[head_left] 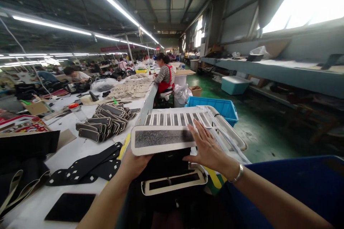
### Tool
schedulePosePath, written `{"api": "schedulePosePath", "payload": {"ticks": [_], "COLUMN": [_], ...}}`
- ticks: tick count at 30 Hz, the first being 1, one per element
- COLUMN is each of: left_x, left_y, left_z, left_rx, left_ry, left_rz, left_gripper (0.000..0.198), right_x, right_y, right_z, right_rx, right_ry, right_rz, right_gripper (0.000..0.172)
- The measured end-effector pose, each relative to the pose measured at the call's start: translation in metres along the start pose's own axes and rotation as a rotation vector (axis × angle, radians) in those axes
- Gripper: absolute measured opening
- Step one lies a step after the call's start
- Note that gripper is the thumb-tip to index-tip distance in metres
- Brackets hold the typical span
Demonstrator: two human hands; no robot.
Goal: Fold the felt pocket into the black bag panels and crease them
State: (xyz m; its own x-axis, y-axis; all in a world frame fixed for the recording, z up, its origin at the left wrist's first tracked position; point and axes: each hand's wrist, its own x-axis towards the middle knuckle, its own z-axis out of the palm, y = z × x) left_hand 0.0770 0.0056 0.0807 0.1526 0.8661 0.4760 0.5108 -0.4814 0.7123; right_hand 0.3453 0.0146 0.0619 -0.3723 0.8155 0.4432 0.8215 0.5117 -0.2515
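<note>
A long panel (163, 139) with rounded corners, a cream border and a speckled grey centre is raised in front of me, slightly tilted. My left hand (135, 166) grips it from below at its left end, with its fingers partly hidden under it. Stretched fingers of my right hand (205, 146) lie on the panel's right end, the thumb apart and lower. Black material (168, 162) hangs under the panel. Lower, by my lap, is a black piece with a cream-edged rectangular frame (174, 182); how it joins the black material I cannot tell.
Similar grey-and-cream strips (172, 119) lie in a row on a tray ahead. On the table left are stacked dark pieces (104, 121), black straps (88, 164) and a dark flat slab (70, 207). Blue bins (212, 107) stand right. A co-worker (165, 75) sits ahead.
</note>
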Motion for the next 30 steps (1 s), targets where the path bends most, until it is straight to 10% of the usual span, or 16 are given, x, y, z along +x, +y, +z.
{"api": "schedulePosePath", "payload": {"ticks": [6,11,15,24,30], "left_x": [0.003,-0.014,-0.036,-0.043,-0.032], "left_y": [0.031,0.012,-0.009,0.018,-0.009], "left_z": [0.000,-0.026,-0.029,-0.024,0.000], "left_rx": [-0.068,0.104,0.200,0.602,0.523], "left_ry": [-0.287,-0.553,-0.608,-0.598,-0.601], "left_rz": [0.035,-0.143,-0.361,-0.322,-0.361], "left_gripper": [0.029,0.057,0.039,0.026,0.018], "right_x": [0.002,-0.005,-0.011,-0.015,-0.022], "right_y": [0.001,0.011,0.011,0.003,0.018], "right_z": [0.035,0.053,0.058,0.058,0.069], "right_rx": [0.266,0.410,0.450,0.439,0.279], "right_ry": [-0.164,-0.313,-0.369,-0.406,-0.368], "right_rz": [-0.112,-0.072,-0.020,-0.028,-0.005], "right_gripper": [0.093,0.076,0.077,0.068,0.065]}}
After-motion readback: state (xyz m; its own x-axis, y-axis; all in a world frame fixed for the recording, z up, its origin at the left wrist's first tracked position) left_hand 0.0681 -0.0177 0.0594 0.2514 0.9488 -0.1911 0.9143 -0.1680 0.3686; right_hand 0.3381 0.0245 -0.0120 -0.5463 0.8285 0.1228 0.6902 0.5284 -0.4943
